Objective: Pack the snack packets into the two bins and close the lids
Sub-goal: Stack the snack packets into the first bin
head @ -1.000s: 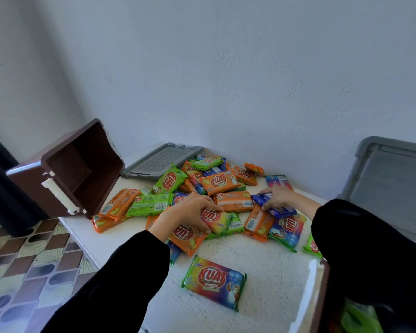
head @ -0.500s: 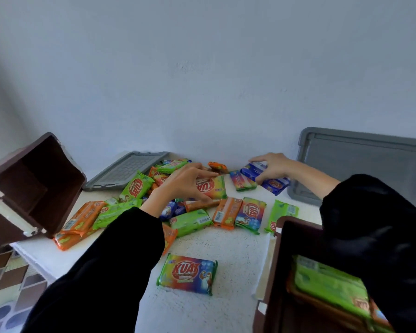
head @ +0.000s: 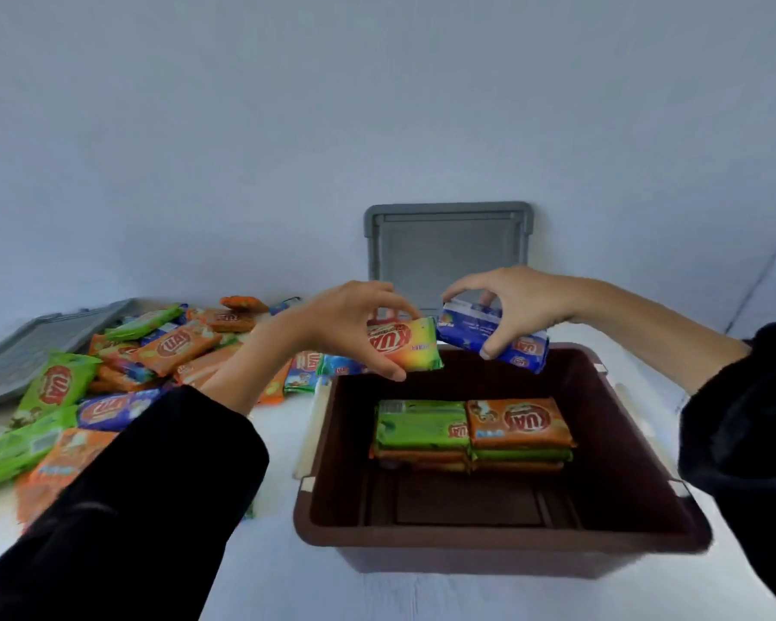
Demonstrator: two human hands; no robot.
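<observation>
A brown bin [head: 502, 537] stands open in front of me, with two short stacks of snack packets [head: 471, 434] on its floor against the far wall. My left hand [head: 355, 324] grips an orange-yellow packet [head: 411, 345] above the bin's far left rim. Beside it my right hand [head: 511, 302] holds blue packets [head: 518, 349] over the far rim. A heap of orange, green and blue packets [head: 122, 374] lies on the white table to the left.
A grey lid [head: 449, 248] leans upright against the wall behind the bin. A second grey lid [head: 23, 347] lies flat at the far left, behind the heap. The white table [head: 278, 575] runs along the wall.
Both hands lifted packets off the heap and carried them right, over the brown bin. My view swung right, so the tipped second bin at the left is out of sight.
</observation>
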